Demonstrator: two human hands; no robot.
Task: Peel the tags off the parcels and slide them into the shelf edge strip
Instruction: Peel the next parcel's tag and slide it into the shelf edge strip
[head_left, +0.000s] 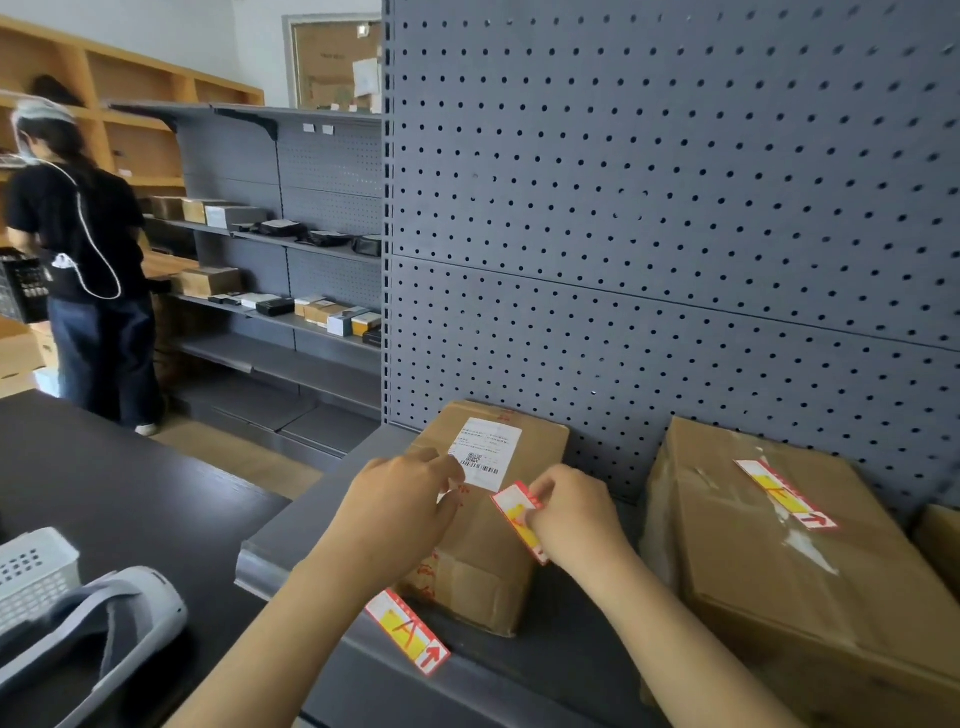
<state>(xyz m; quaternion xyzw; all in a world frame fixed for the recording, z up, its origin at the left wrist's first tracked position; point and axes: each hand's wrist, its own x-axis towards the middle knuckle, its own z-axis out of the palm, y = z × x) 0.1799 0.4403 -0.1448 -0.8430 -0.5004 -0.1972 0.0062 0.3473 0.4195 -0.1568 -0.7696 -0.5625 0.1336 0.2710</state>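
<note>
A small cardboard parcel (483, 551) with a white shipping label (485, 452) lies on the grey shelf (545, 660). My left hand (400, 499) rests on its top beside the label, fingers curled. My right hand (571, 514) pinches a red-and-yellow tag (514, 512) at the parcel's right edge; the tag is partly lifted. A second red-and-yellow tag (408, 631) marked with an arrow sits at the shelf's front edge. To the right, a larger parcel (810, 577) carries its own tag (784, 493) on top.
Grey pegboard (675, 208) backs the shelf. A dark counter (119, 499) on the left holds a white basket (31, 571) and a grey-white device (104, 623). A person in black (83, 270) stands far left by shelves with boxes.
</note>
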